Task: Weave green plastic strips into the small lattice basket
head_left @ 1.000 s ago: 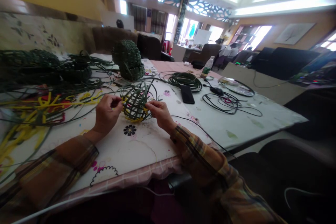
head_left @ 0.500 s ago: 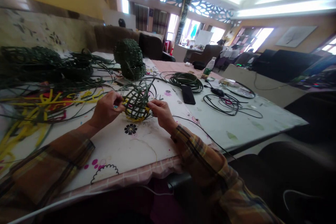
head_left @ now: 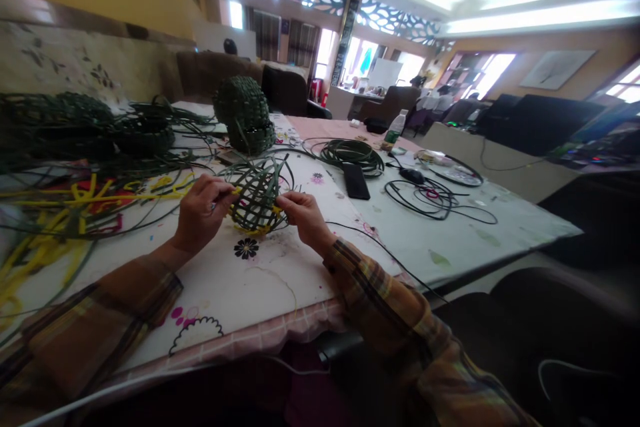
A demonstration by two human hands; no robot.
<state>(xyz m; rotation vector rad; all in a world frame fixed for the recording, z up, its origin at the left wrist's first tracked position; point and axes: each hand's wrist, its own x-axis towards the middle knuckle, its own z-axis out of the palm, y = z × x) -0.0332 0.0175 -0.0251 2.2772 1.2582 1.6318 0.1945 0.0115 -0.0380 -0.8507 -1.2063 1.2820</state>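
A small open-weave basket [head_left: 255,199] of dark green strips with a yellow strip round its lower part stands between my hands over the white patterned cloth. At its left side my left hand [head_left: 204,205] has thumb and fingers pinched on the yellow strip. My right hand [head_left: 303,213] pinches the basket's right side, where yellow meets green. Loose green strip ends stick up from the basket's top. Behind it rests a tightly woven dark green piece [head_left: 243,113].
Yellow strips [head_left: 83,197] and tangled green weaving [head_left: 75,123] cover the left side. To the right lie a green coil [head_left: 353,157], a black phone [head_left: 356,181], a bottle [head_left: 395,128] and a cable coil [head_left: 425,199]. The table's front edge [head_left: 280,332] is near.
My left hand has closed more at the basket's left side and sits slightly lower. The basket is turned a little between my hands. The whole view has shifted slightly.
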